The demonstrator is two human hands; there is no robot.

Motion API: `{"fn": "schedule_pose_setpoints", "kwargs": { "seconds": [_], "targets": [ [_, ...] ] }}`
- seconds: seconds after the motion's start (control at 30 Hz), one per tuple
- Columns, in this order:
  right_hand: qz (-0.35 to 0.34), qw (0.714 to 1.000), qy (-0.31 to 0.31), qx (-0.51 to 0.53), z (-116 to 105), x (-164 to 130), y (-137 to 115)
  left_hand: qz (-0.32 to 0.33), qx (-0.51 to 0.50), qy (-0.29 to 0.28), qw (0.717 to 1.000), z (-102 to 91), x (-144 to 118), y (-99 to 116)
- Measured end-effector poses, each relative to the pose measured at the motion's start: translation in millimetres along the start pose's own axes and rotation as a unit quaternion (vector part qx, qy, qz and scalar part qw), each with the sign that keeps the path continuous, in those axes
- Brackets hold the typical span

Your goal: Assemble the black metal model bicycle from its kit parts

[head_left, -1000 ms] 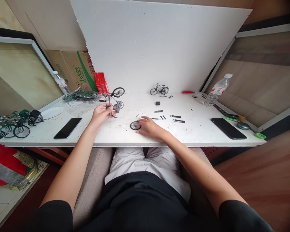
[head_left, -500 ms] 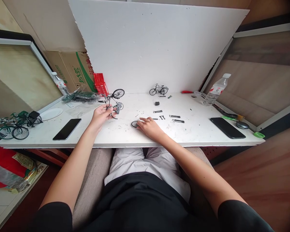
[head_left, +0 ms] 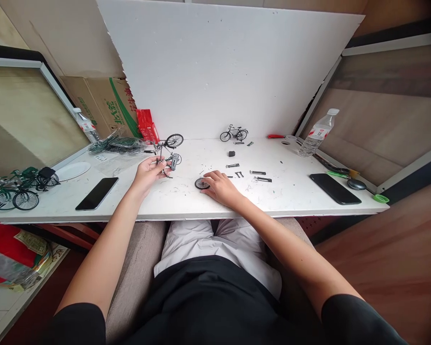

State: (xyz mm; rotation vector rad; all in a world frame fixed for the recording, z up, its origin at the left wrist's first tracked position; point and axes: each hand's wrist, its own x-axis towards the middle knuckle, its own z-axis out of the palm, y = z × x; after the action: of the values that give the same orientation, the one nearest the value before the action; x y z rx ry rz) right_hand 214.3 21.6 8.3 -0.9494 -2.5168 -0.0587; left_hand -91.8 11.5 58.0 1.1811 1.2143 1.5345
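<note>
My left hand (head_left: 148, 176) is closed around a partly built model bicycle (head_left: 174, 162), held above the left-middle of the table. One spoked wheel on it points up and away from me; fingers cover part of its frame. At the table's middle, my right hand (head_left: 222, 189) has its thumb and fingers curled onto the right edge of a loose model bicycle wheel (head_left: 200, 183), lying at the tabletop. To the right of this hand lie small black parts, among them a long slim part (head_left: 263, 179) and a two-legged piece (head_left: 239, 174).
A finished-looking model bicycle (head_left: 233, 133) stands at the back, near a small black block (head_left: 232, 154). More model bicycles (head_left: 25, 191) stand far left. Phones (head_left: 96, 193) lie on both sides; a water bottle (head_left: 318, 134) stands right. A white board (head_left: 237, 67) closes off the back.
My right fingers have shifted slightly on the loose wheel, and more of it shows now. The left hand keeps its hold on the model bicycle. The whole view has shifted a little.
</note>
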Motion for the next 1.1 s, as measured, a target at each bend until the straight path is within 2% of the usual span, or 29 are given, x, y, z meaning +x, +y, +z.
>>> {"fn": "schedule_pose_setpoints", "kwargs": {
  "seconds": [0.23, 0.4, 0.47, 0.57, 0.67, 0.7, 0.83, 0.97, 1.1],
  "targets": [
    [-0.015, 0.998, -0.044, 0.035, 0.0, -0.7, -1.1, -0.011, -0.001, 0.0, 1.0, 0.8, 0.1, -1.8],
    [0.044, 0.999, -0.012, 0.018, -6.0, 2.8, 7.1, -0.014, -0.001, 0.006, 1.0, 0.5, 1.1, -4.4],
    [0.091, 0.996, 0.02, 0.008, -8.5, 9.4, 24.8, -0.019, -0.004, 0.011, 1.0, -0.4, 1.7, -4.8],
    [0.188, 0.98, 0.055, 0.02, -11.4, 26.3, 66.8, -0.021, -0.01, 0.02, 1.0, -2.6, 3.4, -6.1],
    [0.294, 0.955, 0.0, 0.032, -12.7, 45.9, 113.9, -0.026, -0.014, 0.022, 0.999, -4.1, 5.4, -9.5],
    [0.309, 0.95, -0.025, 0.031, -13.1, 51.6, 127.8, -0.03, -0.013, 0.021, 0.999, -4.0, 6.0, -11.0],
    [0.311, 0.948, -0.062, 0.038, -13.0, 67.0, 166.2, -0.042, -0.015, 0.014, 0.999, -2.0, 7.2, -18.3],
    [0.311, 0.945, -0.083, 0.051, -6.7, 74.1, 183.9, -0.047, -0.02, 0.017, 0.999, -3.5, 9.9, -24.8],
    [0.324, 0.941, -0.065, 0.07, -0.8, 75.2, 196.9, -0.039, -0.021, 0.033, 0.998, -17.4, 18.2, -24.6]
  ]
}}
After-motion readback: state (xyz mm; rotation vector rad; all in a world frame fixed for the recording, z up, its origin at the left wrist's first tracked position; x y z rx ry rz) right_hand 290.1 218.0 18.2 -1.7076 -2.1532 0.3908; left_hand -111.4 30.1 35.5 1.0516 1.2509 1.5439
